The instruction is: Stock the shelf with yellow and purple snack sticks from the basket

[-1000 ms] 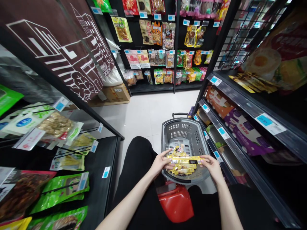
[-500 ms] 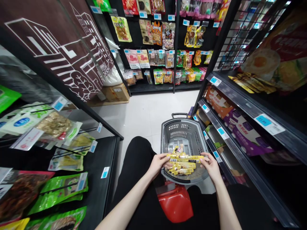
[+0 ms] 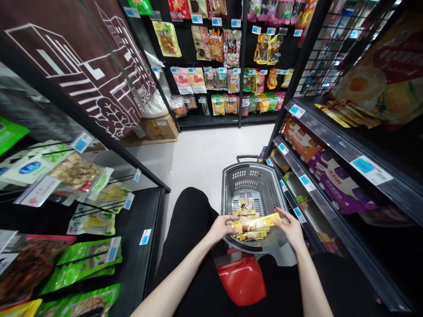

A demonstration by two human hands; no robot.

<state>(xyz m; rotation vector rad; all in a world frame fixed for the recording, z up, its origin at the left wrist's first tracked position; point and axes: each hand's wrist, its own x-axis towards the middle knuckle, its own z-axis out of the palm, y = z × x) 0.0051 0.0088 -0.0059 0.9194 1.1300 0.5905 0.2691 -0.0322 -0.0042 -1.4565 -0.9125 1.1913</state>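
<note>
A long yellow snack packet (image 3: 256, 224) is stretched between my two hands, over the near end of a grey shopping basket (image 3: 228, 185). My left hand (image 3: 223, 227) grips its left end with the fingers closed. At the other end, slightly higher, my right hand (image 3: 288, 224) pinches the packet between thumb and fingers. Its printed broad face is turned up toward me. Beneath it, several similar yellow packets (image 3: 246, 211) lie heaped in the basket, partly hidden by the held one.
A red plastic object (image 3: 243, 279) is between my legs, close to the basket. Shelves with boxes (image 3: 343, 180) and loose yellow packets (image 3: 346, 113) run along the right. Bagged snacks (image 3: 82, 264) hang at left; a back rack (image 3: 211, 121) holds more. Pale floor tiles (image 3: 194, 154) lie ahead.
The packet in my hands has turned from a narrow edge to its broad printed face. It now slants, its right end raised. My hands have shifted slightly; the basket has stayed put.
</note>
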